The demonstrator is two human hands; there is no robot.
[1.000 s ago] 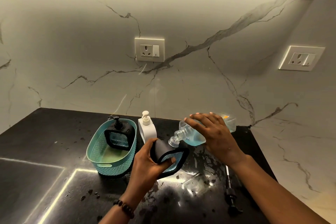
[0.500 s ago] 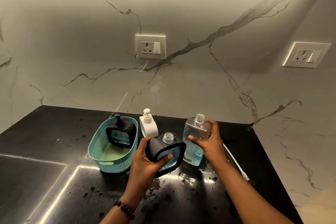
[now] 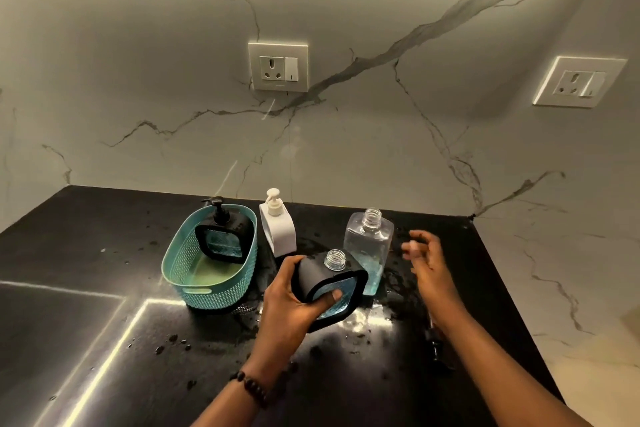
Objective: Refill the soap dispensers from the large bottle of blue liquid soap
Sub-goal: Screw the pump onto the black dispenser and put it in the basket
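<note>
While the left hand (image 3: 294, 302) grips the black-framed dispenser (image 3: 329, 288) with fingers round its side and thumb on the blue front panel, its pump is off and the clear threaded neck stands open. Liquid level inside: cannot tell through the textured panel.

Large clear bottle (image 3: 367, 250): upright on the worktop (image 3: 104, 340), just behind the held dispenser, between the two hands. Uncapped. Blue soap fills the lower part only; upper part looks clear.

Right hand (image 3: 427, 260): to the right of the bottle, apart from it, fingers loosely curled, holding nothing. Fingertips blurred.

Teal basket (image 3: 211, 284), beyond and left of the left hand: holds a second black dispenser (image 3: 223, 236), pump fitted, leaning on the far wall; pale greenish floor showing, wet or dry unclear.

White dispenser (image 3: 278, 229), pump fitted, stands between basket and bottle. Opaque, contents unseen.

Dark slim object (image 3: 434, 340) lies on the worktop near the right forearm, partly hidden by it; identity unclear. Droplets and wet patches around both hands. Both forearms cut off by the lower frame edge.
</note>
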